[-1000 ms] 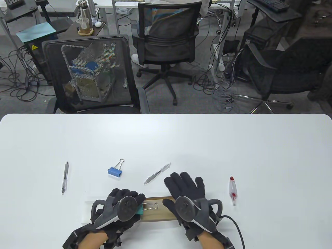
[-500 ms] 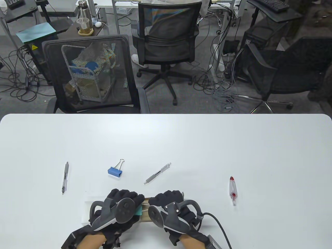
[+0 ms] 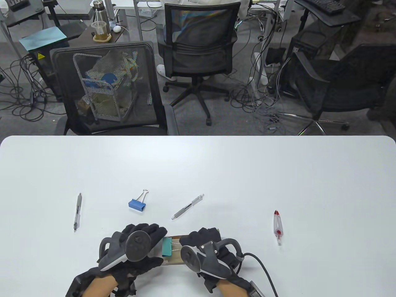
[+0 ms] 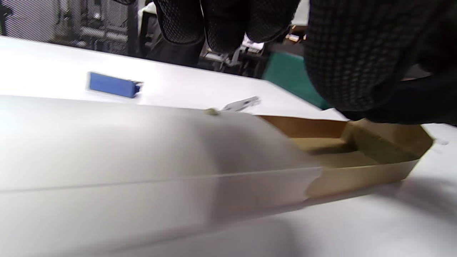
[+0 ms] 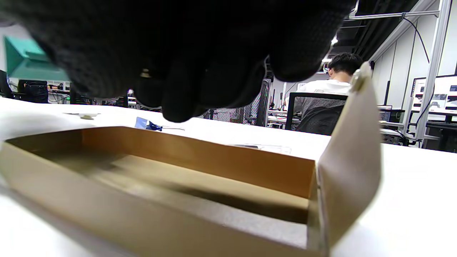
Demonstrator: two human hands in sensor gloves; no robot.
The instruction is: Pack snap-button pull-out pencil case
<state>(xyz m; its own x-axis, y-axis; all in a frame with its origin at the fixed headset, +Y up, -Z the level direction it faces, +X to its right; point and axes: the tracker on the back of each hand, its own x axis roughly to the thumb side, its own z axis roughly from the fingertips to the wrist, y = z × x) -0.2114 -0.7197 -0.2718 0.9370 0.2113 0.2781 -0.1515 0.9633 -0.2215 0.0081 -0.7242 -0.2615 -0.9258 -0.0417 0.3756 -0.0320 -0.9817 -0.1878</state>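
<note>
The pencil case lies at the table's near edge: a white sleeve (image 4: pixel 142 160) with a brown pull-out tray (image 3: pixel 172 261) drawn out to the right. My left hand (image 3: pixel 145 238) lies over the sleeve and holds it. My right hand (image 3: pixel 195 239) is above the tray and pinches the wire handles of a teal binder clip (image 3: pixel 167 246), held just over the tray's inner end. The right wrist view shows the tray (image 5: pixel 200 185) empty, its snap flap (image 5: pixel 350 160) standing up at the end. The teal clip (image 5: pixel 21 60) shows there at the top left.
A blue binder clip (image 3: pixel 137 204) and a grey pen (image 3: pixel 187 206) lie just beyond the hands. Another grey pen (image 3: pixel 77 212) lies to the left, a red-and-clear pen (image 3: pixel 277 227) to the right. Office chairs stand past the table's far edge.
My right hand drew back from flat on the table onto the tray and took the teal clip's handles; the clip has turned and risen. My left hand shifted slightly left.
</note>
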